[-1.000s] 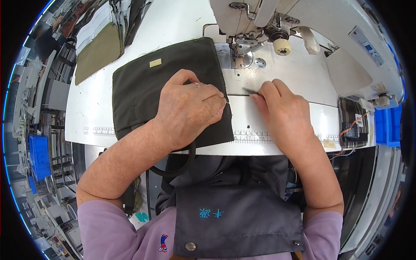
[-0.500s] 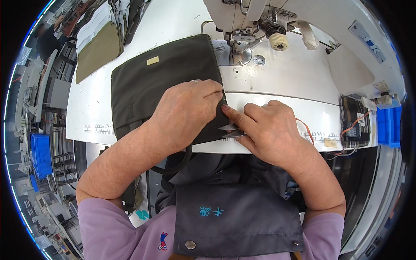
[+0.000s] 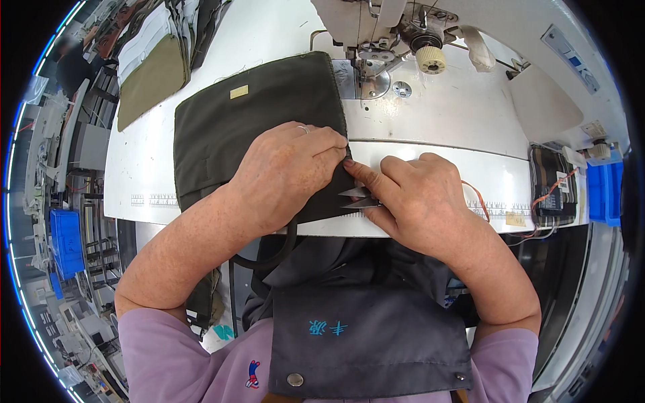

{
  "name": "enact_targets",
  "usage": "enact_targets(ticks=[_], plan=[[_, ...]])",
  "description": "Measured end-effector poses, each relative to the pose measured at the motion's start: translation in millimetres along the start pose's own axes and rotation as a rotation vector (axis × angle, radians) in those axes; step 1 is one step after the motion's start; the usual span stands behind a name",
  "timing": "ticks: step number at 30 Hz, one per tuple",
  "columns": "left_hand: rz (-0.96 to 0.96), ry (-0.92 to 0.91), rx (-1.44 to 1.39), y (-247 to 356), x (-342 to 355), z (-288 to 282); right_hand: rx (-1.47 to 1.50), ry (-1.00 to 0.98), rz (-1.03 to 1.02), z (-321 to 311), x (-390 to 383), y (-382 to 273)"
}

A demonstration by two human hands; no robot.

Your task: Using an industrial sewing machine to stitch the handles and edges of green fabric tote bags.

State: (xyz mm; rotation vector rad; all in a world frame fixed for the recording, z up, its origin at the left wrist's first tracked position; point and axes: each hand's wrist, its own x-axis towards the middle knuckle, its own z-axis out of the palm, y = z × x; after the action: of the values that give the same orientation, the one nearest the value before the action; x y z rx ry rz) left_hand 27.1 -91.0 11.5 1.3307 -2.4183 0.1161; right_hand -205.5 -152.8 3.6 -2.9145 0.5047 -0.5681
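Observation:
A dark olive fabric piece [image 3: 239,118] with a small pale label and a looped handle lies on the white table, left of the sewing machine's needle plate. My left hand [image 3: 281,173] is closed on the piece's right edge, a ring on one finger. My right hand [image 3: 418,196] grips metal thread snips [image 3: 353,201], their blades pointing left over the fabric's lower right part, while its index fingertip touches the edge just below my left fingertips.
The sewing machine [image 3: 416,30] fills the back right. Stacked olive and white pieces [image 3: 149,84] lie back left. Beside orange cords at right is a dark striped bundle [image 3: 544,185], with a blue bin [image 3: 603,193] beyond. A person [image 3: 71,67] is at far left.
My right hand has moved left and down from the bare table onto the fabric's edge with the snips. My left hand has shifted slightly down, its index finger less arched.

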Motion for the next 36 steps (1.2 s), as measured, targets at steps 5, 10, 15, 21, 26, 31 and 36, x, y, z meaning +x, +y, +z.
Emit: enact_targets(ticks=[5, 10, 15, 21, 26, 31, 36], plan=[[-0.155, 0.045, -0.106, 8, 3, -6, 0.002, -0.01, -0.011, 1, 0, 2], [-0.252, 0.11, -0.148, 7, 2, 0, 0.013, 0.007, -0.027, 1, -2, 3], [-0.238, 0.143, -0.167, 0, 1, 3, 0.022, -0.002, -0.031, 0, -1, 3], [-0.338, 0.147, -0.348, -5, 0, 2, 0.131, 0.011, 0.049, -9, 6, 12], [-0.36, 0.128, -0.431, -6, 0, -1, 0.193, 0.091, 0.084, -2, 12, 19], [-0.352, 0.131, -0.438, -7, 0, -1, 0.171, 0.134, 0.065, 5, 19, 17], [-0.27, 0.176, -0.368, -8, -1, 2, 0.125, 0.174, 0.08, 10, 18, 18]])
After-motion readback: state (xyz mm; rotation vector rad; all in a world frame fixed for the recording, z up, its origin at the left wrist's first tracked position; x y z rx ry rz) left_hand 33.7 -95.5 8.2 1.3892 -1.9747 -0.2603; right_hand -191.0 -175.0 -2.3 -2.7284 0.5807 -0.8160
